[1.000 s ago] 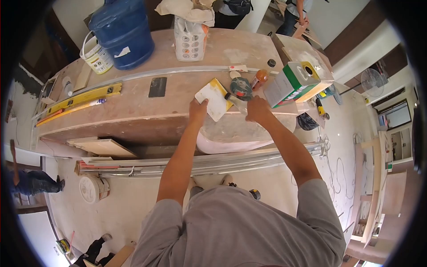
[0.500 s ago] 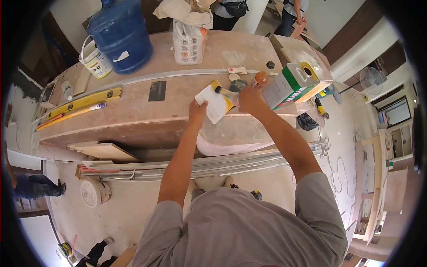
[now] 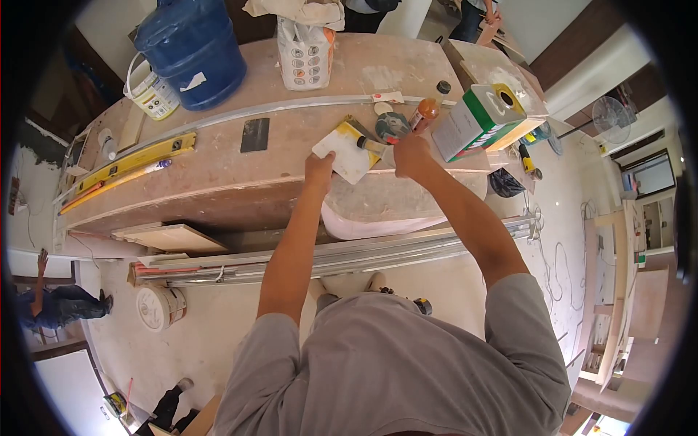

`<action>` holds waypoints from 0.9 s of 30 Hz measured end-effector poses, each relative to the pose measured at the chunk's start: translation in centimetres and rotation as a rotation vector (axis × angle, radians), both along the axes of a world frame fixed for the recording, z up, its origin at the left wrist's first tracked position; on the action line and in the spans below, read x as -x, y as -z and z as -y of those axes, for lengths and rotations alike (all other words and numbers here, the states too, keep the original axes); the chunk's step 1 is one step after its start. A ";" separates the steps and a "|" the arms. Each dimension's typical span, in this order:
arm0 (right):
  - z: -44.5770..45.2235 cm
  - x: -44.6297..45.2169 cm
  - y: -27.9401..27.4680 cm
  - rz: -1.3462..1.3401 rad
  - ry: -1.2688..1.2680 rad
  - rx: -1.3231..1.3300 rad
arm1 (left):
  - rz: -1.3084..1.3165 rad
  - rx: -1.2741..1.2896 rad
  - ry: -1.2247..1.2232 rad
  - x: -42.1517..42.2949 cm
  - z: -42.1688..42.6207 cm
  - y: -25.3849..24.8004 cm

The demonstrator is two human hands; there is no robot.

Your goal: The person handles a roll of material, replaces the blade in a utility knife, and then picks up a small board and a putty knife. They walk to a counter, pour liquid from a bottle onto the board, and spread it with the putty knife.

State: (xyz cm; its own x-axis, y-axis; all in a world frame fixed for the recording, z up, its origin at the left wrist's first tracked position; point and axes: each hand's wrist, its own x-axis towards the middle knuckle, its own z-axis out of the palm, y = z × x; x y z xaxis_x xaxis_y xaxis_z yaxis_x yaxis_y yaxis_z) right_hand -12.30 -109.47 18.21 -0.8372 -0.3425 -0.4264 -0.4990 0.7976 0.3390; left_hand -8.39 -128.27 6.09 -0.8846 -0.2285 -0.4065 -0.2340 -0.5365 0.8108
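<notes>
My left hand grips a white, roughly square plate by its left corner, thumb on top. A yellow edge shows along the plate's far side. My right hand is closed around the pale end of a small yellow-and-black tool; its exact kind is unclear. The tool's black end lies over the plate. Just beyond my right hand stand a bottle of orange-brown liquid and a dark rounded object. A green-and-white metal can is to the right of the bottle.
On the dusty wooden worktop lie a yellow spirit level, a dark rectangular piece and a long metal strip. A blue water jug, white pail and paper sack stand behind. Metal lengths lie below the worktop's front.
The whole view has shifted slightly, with the worktop higher in it. Both hands keep their hold, and the tool's yellow part shows more clearly. At far left, a person's raised hand has come into view.
</notes>
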 end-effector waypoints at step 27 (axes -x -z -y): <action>-4.2 -1.1 -1.5 -0.075 0.148 0.230 | -0.697 1.817 0.161 -3.9 -0.4 0.5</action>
